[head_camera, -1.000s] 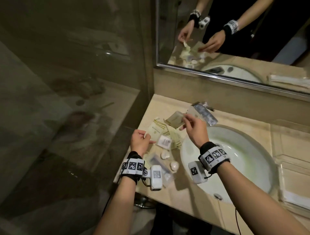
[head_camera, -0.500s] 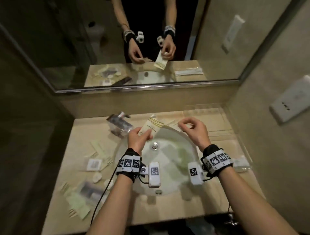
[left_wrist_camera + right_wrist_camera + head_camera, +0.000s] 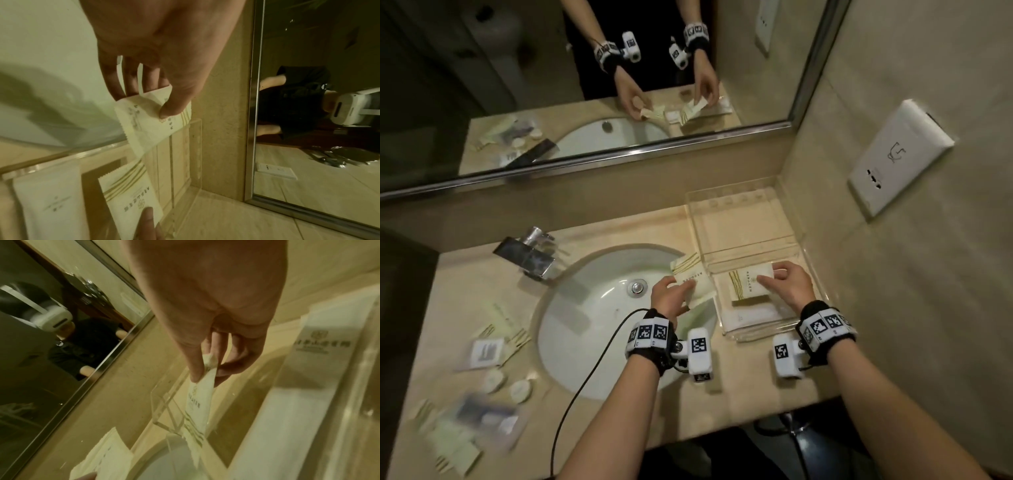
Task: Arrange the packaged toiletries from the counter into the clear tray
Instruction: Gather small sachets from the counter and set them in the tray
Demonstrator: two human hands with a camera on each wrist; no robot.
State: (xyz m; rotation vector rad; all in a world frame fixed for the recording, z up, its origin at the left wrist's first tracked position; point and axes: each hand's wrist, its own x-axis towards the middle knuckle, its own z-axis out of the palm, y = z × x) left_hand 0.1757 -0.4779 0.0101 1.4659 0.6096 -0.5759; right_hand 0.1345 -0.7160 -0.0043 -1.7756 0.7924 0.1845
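Note:
The clear tray (image 3: 796,240) stands on the counter to the right of the sink. My right hand (image 3: 774,278) pinches a cream sachet with gold stripes (image 3: 748,282) by one end and holds it low inside the tray's front section, above a flat white packet (image 3: 753,313) lying there. In the right wrist view the thumb and fingers (image 3: 195,369) clamp that sachet (image 3: 198,404). My left hand (image 3: 681,296) grips another cream sachet (image 3: 688,274) over the sink's right rim, just left of the tray wall. The left wrist view shows this sachet (image 3: 148,126) pinched under the thumb.
The white sink (image 3: 599,329) and chrome faucet (image 3: 530,253) fill the middle of the counter. Several toiletries lie on the left: a small white packet (image 3: 486,353), round soaps (image 3: 518,390), a clear bag (image 3: 489,416) and sachets (image 3: 455,450). Mirror behind, wall at right.
My view has swung from the left counter to the right. Both hands carried their sachets across the sink; the right one has come down into the tray.

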